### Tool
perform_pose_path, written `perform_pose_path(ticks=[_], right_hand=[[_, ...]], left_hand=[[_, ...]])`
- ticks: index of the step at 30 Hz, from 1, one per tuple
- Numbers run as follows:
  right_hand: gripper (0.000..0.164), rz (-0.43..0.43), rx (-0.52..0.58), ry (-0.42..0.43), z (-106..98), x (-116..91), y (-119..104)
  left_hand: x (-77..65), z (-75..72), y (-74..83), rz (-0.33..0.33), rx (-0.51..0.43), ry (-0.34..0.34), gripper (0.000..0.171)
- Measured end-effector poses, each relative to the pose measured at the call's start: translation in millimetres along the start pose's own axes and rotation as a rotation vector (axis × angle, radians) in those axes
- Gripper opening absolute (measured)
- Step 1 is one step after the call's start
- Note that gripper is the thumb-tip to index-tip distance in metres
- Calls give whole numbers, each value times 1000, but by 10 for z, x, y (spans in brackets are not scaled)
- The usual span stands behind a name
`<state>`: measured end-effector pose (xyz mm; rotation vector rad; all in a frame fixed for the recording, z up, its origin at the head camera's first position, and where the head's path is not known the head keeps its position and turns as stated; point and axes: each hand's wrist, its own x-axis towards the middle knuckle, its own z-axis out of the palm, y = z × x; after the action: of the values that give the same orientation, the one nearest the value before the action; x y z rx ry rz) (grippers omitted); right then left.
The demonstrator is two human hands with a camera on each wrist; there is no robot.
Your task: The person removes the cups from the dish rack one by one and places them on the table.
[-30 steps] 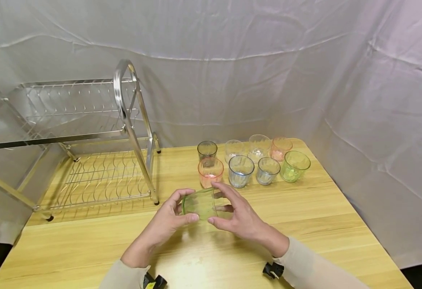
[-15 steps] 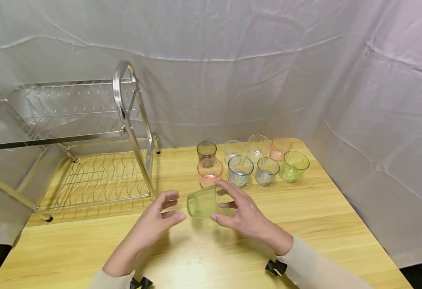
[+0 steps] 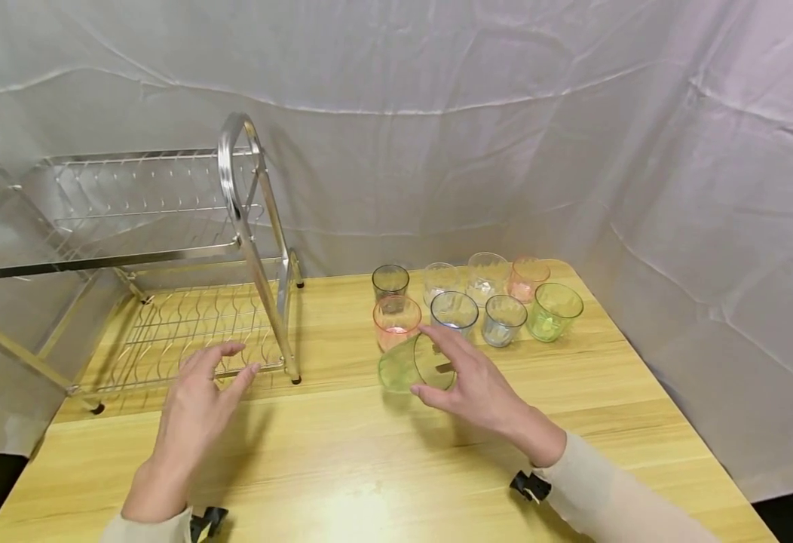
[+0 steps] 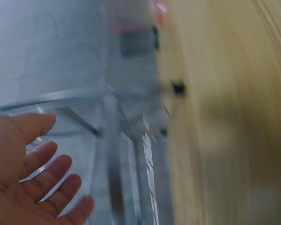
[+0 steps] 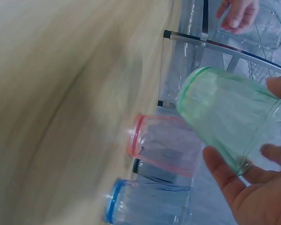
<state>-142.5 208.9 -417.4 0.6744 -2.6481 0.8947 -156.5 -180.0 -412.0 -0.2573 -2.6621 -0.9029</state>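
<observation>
My right hand (image 3: 481,388) holds a clear green glass (image 3: 397,368) near its rim, between thumb and fingers. Tipped on its side above the table, the glass has its base towards the left. In the right wrist view the green glass (image 5: 225,115) is beside a pink-rimmed glass (image 5: 166,143) and a blue-rimmed one (image 5: 150,201). My left hand (image 3: 196,403) is empty, its fingers loosely bent and apart from the thumb, in front of the metal dish rack (image 3: 261,271). The left wrist view shows that hand (image 4: 37,173) with nothing in its grasp.
Upright glasses stand in two rows at the back right: a dark one (image 3: 390,280), a pink one (image 3: 396,324), a blue-rimmed one (image 3: 503,320), a green one (image 3: 554,313) and several others. The two-tier rack fills the left. A grey curtain (image 3: 396,173) hangs behind the wooden table (image 3: 342,467).
My left hand has let go of the green glass and moved left towards the rack. My right hand has kept the glass, shifting it slightly right and turning its rim more into view.
</observation>
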Motion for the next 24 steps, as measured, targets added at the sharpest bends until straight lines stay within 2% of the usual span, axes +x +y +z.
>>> perform_pose_path(ticks=[2, 4, 8, 12, 18, 24], right_hand=[[88, 18, -26, -13, -10, -1, -12], [87, 41, -43, -32, -19, 4, -30], [86, 98, -78, -94, -30, 28, -84], [87, 158, -123, -177, -29, 62, -153], [87, 179, -206, -252, 7, 138, -233], [87, 190, -288, -316, 66, 235, -297]], left_hand=[[27, 10, -93, 33, 51, -28, 53], [38, 29, -163, 52, 100, -85, 61], [39, 70, -241, 57, 155, -196, 70], [37, 94, -281, 52, 183, -269, 76], [52, 120, -324, 90, 248, -323, 84], [59, 151, -357, 134, 262, -296, 85]])
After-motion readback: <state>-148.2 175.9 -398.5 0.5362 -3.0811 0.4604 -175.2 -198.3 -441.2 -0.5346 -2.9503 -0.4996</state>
